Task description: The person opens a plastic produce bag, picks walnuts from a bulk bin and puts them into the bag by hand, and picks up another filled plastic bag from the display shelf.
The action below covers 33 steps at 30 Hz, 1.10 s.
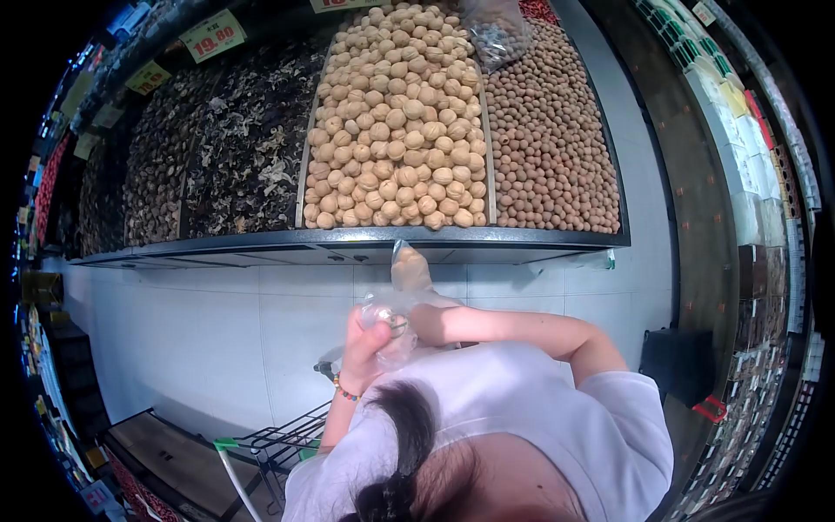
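Observation:
My left hand (pixel 359 345), a beaded bracelet on its wrist, is closed on a clear plastic bag (pixel 391 306) in front of my chest. By its thumb, a small pale rounded thing with dark marks (pixel 397 324) shows through the plastic. My right hand (pixel 426 323) reaches in from the right and meets the bag; its fingers are hidden by the plastic. The bag's far part (pixel 410 268) bulges toward the bin edge, with something tan inside. Beyond the edge lies a heap of walnuts (pixel 396 122).
Right of the walnuts is a bin of small brown round nuts or fruit (pixel 548 130), a filled plastic bag (pixel 497 33) behind. Dark dried fungus (pixel 252 139) fills bins at left. The black counter edge (pixel 348 235) runs ahead. A wire cart (pixel 287 435) stands lower left.

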{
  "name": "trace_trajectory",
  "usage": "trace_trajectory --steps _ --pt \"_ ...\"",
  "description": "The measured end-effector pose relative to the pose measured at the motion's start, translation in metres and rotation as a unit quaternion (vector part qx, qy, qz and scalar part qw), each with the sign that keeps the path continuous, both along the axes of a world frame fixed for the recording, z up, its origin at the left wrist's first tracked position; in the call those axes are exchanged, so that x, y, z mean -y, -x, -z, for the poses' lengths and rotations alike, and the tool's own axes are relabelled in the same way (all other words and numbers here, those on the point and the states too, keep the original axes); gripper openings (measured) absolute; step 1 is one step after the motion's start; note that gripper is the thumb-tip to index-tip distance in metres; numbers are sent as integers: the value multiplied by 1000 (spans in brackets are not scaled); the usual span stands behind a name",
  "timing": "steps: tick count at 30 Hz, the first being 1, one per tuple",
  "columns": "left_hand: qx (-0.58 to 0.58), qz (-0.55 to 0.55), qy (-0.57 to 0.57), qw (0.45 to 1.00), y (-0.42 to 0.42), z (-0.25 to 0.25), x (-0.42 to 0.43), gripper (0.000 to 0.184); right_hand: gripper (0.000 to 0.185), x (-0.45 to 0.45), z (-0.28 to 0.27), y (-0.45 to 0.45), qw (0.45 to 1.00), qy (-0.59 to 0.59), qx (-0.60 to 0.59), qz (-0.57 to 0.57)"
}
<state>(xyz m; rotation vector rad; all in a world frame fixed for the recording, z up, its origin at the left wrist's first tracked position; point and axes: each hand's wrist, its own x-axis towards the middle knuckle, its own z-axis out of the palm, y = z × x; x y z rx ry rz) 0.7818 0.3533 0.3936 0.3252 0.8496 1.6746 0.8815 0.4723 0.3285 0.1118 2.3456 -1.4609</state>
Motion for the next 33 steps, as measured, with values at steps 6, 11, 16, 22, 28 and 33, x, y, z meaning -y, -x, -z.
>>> trace_trajectory --steps 6,11,16,22,28,33 --pt "124 29 -105 986 -40 7 -19 32 32 -10 19 -51 990 79 -116 13" --pt "31 -56 19 998 -64 -19 -34 29 26 -25 44 -53 993 113 9 -30" --pt "11 -151 40 988 -57 -17 -40 30 24 -45 -10 -68 986 -11 -140 90" --pt "56 -165 -39 984 -32 0 -20 29 23 -120 -103 -69 943 273 -63 180" --pt "36 -159 -90 983 -10 -1 4 24 31 -245 -41 16 849 172 -204 457" --pt "73 -413 113 901 -11 -22 6 21 38 -302 -28 102 824 84 -213 518"
